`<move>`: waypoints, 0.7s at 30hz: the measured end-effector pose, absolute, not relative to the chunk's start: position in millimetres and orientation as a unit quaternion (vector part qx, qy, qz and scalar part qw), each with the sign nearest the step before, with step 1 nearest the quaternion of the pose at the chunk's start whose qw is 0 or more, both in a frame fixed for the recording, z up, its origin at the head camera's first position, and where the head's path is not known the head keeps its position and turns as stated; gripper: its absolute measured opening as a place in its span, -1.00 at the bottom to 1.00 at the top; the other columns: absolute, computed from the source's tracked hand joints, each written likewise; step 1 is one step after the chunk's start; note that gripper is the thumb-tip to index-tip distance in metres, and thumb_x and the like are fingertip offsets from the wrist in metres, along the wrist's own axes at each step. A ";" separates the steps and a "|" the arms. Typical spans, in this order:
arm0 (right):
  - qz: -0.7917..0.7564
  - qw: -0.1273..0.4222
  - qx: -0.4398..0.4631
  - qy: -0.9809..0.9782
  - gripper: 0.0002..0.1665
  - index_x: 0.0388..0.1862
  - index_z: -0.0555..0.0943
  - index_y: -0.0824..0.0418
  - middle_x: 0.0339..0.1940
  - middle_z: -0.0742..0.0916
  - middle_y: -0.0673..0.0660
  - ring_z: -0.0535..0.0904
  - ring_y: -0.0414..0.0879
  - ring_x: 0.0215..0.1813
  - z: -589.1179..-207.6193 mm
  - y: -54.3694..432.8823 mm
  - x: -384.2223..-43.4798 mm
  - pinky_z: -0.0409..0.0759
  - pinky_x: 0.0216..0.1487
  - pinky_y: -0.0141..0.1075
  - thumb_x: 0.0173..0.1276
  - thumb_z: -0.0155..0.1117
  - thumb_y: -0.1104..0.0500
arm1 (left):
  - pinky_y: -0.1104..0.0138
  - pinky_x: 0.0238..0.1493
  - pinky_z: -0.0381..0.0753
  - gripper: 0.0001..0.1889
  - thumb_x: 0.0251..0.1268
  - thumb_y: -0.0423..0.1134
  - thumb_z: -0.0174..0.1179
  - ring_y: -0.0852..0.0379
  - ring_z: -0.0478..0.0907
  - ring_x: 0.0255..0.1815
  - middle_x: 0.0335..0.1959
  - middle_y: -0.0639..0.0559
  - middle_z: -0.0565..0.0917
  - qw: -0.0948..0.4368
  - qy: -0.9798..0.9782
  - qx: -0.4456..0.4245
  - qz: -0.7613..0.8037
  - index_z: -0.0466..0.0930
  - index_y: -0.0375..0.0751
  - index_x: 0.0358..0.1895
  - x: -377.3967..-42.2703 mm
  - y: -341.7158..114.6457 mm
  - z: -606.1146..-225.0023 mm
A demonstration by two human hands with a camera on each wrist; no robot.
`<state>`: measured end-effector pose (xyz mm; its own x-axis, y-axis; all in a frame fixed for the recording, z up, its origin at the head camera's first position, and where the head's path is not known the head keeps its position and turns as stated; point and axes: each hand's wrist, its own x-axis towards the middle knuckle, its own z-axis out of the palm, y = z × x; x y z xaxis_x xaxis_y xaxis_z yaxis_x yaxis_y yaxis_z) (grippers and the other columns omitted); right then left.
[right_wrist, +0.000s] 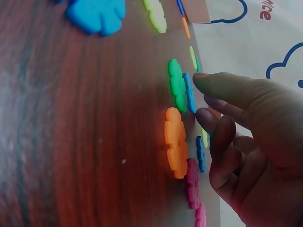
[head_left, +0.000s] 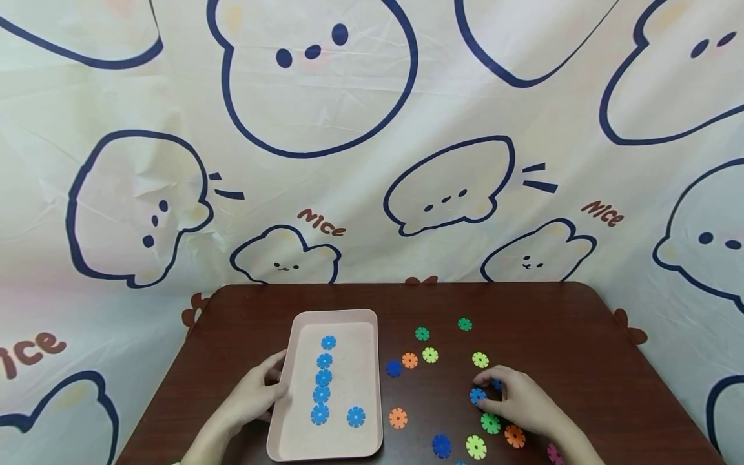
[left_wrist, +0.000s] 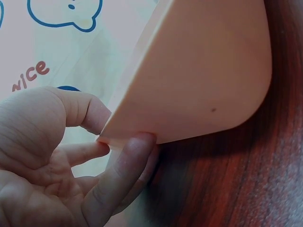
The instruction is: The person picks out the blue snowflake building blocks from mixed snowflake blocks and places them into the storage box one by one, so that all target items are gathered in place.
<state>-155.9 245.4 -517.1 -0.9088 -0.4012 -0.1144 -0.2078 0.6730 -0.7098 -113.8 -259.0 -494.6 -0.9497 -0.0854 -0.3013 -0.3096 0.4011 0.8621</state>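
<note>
In the head view a pale pink tray [head_left: 354, 361] holds a column of several light blue notched plastic discs [head_left: 323, 377], with one more light blue disc [head_left: 356, 416] at its right. My left hand [head_left: 256, 394] grips the tray's left edge. The left wrist view shows the thumb and fingers at the tray's corner [left_wrist: 203, 75]. To the right of the tray, my right hand [head_left: 523, 397] pinches a blue notched disc [head_left: 477, 395] between thumb and index finger, low over the table. Another blue disc [head_left: 496, 385] is partly hidden beneath that hand.
Loose discs lie about the brown table [head_left: 558, 336]: green [head_left: 491, 423], orange [head_left: 515, 436], yellow-green [head_left: 476, 447], dark blue [head_left: 442, 446] and magenta [head_left: 555, 454]. A cartoon-printed curtain [head_left: 360, 187] hangs behind the table's far edge.
</note>
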 end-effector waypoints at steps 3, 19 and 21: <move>-0.346 0.126 -0.170 0.914 -0.59 0.00 0.73 -0.05 -0.05 0.68 -0.10 0.50 -0.23 -0.33 -518.6 245.7 -155.8 0.54 -0.33 -0.33 0.21 0.60 -0.12 | 0.01 -0.50 0.75 -0.26 0.28 -0.44 0.19 -0.06 0.69 -0.32 -0.08 -0.26 0.54 0.106 0.832 -0.117 0.532 0.26 -0.29 0.57 -113.8 -259.3 -494.8; -0.322 0.157 -0.166 0.918 -0.67 -0.12 0.67 -0.01 -0.27 0.56 -0.04 0.46 -0.17 -0.26 -521.1 242.1 -159.6 0.45 -0.32 -0.31 0.25 0.58 -0.07 | 0.01 -0.50 0.75 -0.26 0.29 -0.42 0.19 -0.06 0.68 -0.30 -0.08 -0.25 0.54 0.110 0.832 -0.118 0.530 0.26 -0.29 0.57 -114.8 -260.2 -495.9; -0.319 0.158 -0.171 0.919 -0.67 -0.11 0.66 0.00 -0.27 0.56 -0.04 0.46 -0.18 -0.26 -521.1 241.7 -159.6 0.44 -0.32 -0.32 0.26 0.57 -0.07 | 0.00 -0.50 0.75 -0.26 0.29 -0.42 0.19 -0.06 0.68 -0.30 -0.08 -0.25 0.54 0.110 0.832 -0.119 0.531 0.26 -0.28 0.57 -114.8 -260.3 -496.1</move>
<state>-159.6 241.7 -521.1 -0.8916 -0.4153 -0.1805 -0.2138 0.7375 -0.6405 -114.8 -260.3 -496.1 -0.9474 -0.0802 -0.3097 -0.3147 0.4080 0.8570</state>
